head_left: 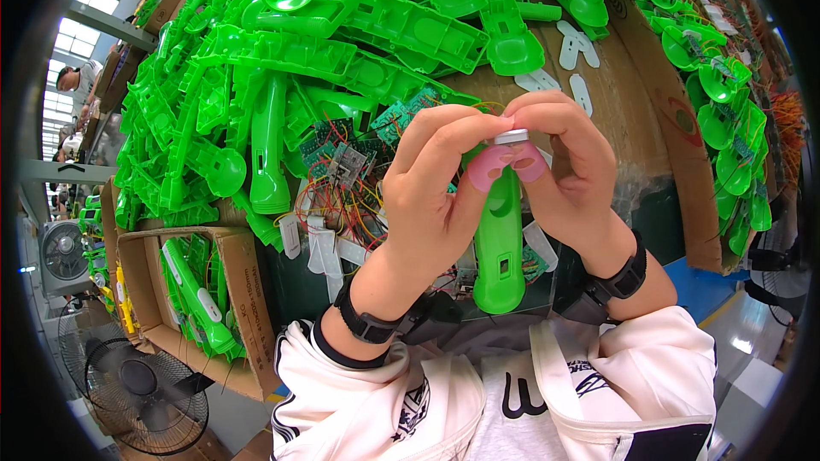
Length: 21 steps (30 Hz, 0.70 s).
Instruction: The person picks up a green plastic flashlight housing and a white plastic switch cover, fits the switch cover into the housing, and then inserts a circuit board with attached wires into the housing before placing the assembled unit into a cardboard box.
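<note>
Two hands at frame centre share one part: left hand (431,196) and right hand (568,175) pinch a small silver ring cap (512,136) onto the top of an upright green flashlight body (499,243), thumbs with pink fingertip covers pressed together under it. Risk, as I judge it: only fingertips hold the cap, so a slip likely drops it into the loose wires and circuit boards (346,162) just behind. Further up, the heaped green plastic shells (342,43) look unstable. Open cardboard box (243,290) lower left.
</note>
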### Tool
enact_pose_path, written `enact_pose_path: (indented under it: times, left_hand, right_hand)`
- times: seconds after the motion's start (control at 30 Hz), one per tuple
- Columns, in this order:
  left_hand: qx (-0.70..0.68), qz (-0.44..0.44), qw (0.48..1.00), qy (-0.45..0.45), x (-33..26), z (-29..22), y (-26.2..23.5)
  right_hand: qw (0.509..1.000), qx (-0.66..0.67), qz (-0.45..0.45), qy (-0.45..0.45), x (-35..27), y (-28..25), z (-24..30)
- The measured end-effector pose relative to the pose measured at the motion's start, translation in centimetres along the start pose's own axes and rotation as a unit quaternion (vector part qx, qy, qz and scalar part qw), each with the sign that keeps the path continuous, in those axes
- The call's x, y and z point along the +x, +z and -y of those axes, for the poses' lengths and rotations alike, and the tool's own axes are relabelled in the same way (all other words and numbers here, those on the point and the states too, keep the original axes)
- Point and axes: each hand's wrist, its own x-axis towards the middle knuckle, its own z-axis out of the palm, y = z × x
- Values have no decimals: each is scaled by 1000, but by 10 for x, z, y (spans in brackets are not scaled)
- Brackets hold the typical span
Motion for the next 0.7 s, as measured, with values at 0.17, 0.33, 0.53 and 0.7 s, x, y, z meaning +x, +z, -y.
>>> enact_pose_path:
  times: [0.17, 0.33, 0.53, 0.7]
  left_hand:
    - [-45, -18, 999, -4, -1, 2, 2]
    - [-78, -50, 996, -4, -4, 3, 5]
    - [-72, -60, 996, -4, -4, 0, 4]
    - [-55, -50, 997, 5, -5, 2, 2]
  right_hand:
    - [998, -42, -10, -39, 0, 1, 3]
    - [996, -71, -4, -62, 4, 4, 8]
    - [993, -87, -1, -85, 6, 4, 11]
    - [993, -88, -2, -82, 5, 5, 13]
